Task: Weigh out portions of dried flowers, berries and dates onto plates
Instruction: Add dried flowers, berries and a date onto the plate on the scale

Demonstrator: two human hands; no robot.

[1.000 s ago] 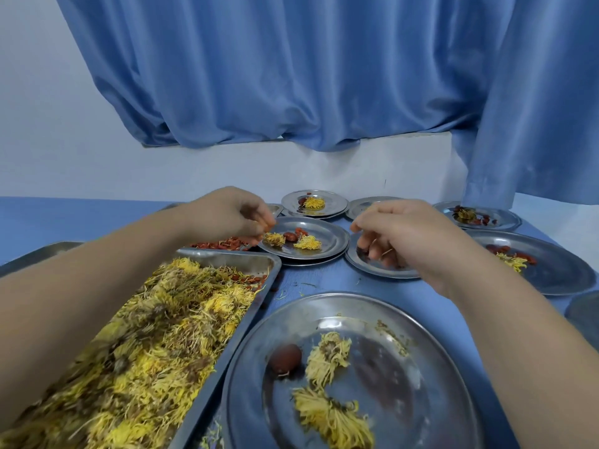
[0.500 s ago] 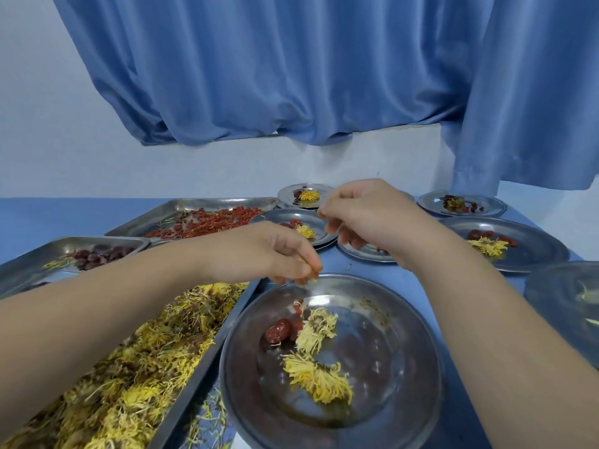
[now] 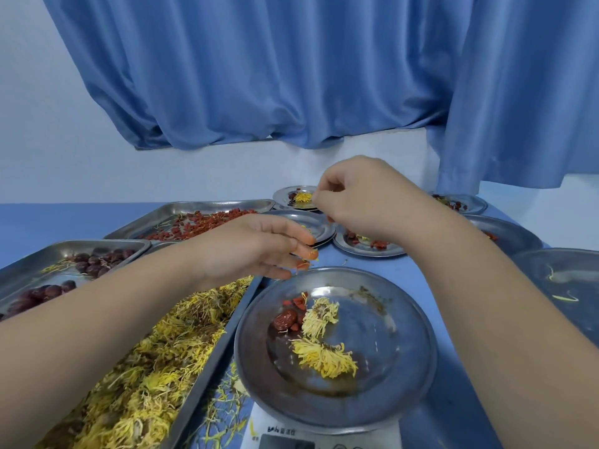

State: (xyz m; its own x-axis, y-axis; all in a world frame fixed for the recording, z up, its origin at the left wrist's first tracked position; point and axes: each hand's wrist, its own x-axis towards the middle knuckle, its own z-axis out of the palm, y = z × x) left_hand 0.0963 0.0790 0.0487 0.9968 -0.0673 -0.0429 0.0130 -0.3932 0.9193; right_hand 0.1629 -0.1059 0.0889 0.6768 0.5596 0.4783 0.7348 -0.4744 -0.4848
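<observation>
A round steel plate (image 3: pixel 405 384) sits on a white kitchen scale (image 3: pixel 291 431) in front of me. On it lie a red date (image 3: pixel 285 320), two dried yellow flowers (image 3: pixel 324 358) and a few red berries (image 3: pixel 298 301). My left hand (image 3: pixel 256 247) hovers over the plate's far left rim with its fingers spread and nearly straight; a red berry clings at its fingertips. My right hand (image 3: pixel 363 199) is raised over a farther plate (image 3: pixel 363 252) that holds red berries. Its fingers are curled and pinch a small red bit.
Three steel trays stand at the left: dried flowers (image 3: pixel 129 367), dates (image 3: pixel 81 264), red berries (image 3: pixel 201 222). Several portioned plates (image 3: pixel 301 197) ring the back and right, with a larger plate (image 3: pixel 557 277) at the right edge. Blue curtain behind.
My left hand has opened over the scale plate, and red berries now lie next to the date. My right hand has lifted slightly above the far plate.
</observation>
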